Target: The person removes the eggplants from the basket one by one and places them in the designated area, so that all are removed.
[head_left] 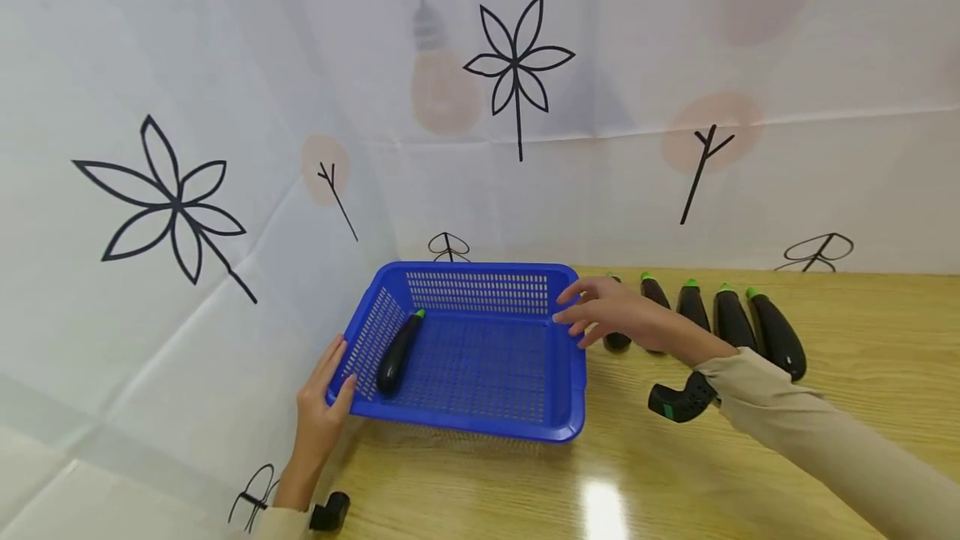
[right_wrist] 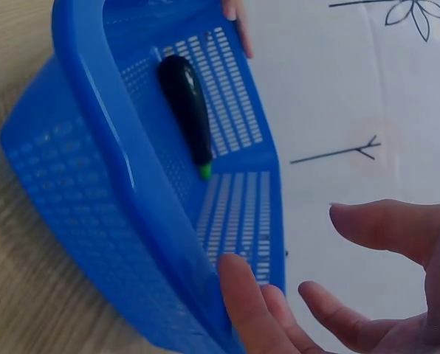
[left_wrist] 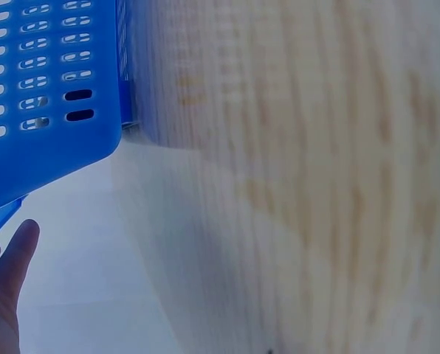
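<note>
A blue plastic basket (head_left: 480, 423) with slotted walls stands on the wooden table, one dark eggplant (head_left: 399, 354) lying along its left side. My left hand (head_left: 322, 394) holds the basket's left rim near the front corner, fingers along the outside and thumb over the edge. In the left wrist view only part of the left hand (left_wrist: 6, 280) shows, beside the basket wall. My right hand (head_left: 611, 309) hovers at the right rim with fingers spread and nothing held. The right wrist view shows its thumb apart from the fingers (right_wrist: 246, 302), which overlap the rim.
Several more eggplants (head_left: 776, 332) lie in a row on the table right of the basket, partly behind my right arm. White patterned cloth (head_left: 517, 207) hangs behind and along the left. Bare wood (head_left: 480, 490) shows in front of the basket.
</note>
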The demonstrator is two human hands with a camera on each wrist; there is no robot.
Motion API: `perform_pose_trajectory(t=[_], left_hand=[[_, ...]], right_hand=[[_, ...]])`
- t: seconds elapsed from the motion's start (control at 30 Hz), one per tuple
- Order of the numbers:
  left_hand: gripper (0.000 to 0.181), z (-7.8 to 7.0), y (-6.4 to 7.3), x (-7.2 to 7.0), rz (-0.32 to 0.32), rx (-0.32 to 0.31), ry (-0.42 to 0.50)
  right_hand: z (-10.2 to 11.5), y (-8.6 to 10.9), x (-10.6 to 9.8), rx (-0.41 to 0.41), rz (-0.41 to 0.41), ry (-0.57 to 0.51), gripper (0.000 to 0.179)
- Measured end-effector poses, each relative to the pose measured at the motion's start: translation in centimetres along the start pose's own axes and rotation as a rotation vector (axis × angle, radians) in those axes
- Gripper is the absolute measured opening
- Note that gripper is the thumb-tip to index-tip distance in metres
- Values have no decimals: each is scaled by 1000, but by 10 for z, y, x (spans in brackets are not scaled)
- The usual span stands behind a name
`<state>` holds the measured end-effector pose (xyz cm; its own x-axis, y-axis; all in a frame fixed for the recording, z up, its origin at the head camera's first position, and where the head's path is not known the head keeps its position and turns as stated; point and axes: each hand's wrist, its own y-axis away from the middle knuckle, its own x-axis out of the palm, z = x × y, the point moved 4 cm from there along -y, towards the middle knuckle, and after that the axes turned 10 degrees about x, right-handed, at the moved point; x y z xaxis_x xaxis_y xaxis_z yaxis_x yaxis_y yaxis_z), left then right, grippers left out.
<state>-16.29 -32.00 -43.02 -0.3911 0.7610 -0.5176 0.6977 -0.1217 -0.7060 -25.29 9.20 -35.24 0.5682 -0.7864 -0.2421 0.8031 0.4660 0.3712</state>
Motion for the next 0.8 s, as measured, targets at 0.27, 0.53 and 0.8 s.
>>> perform_pose_trajectory(t=[0.27, 0.53, 0.8], left_hand=[[51, -24, -11, -2, -14, 33, 29], [53, -5, -3, 0, -1, -9, 1], [52, 4, 0, 1, 2, -6, 13]], right_hand=[[9, -15, 20, 41, 18, -26, 49], [15, -28, 36, 56, 65, -71, 46], [23, -39, 50, 76, 104, -104, 46]])
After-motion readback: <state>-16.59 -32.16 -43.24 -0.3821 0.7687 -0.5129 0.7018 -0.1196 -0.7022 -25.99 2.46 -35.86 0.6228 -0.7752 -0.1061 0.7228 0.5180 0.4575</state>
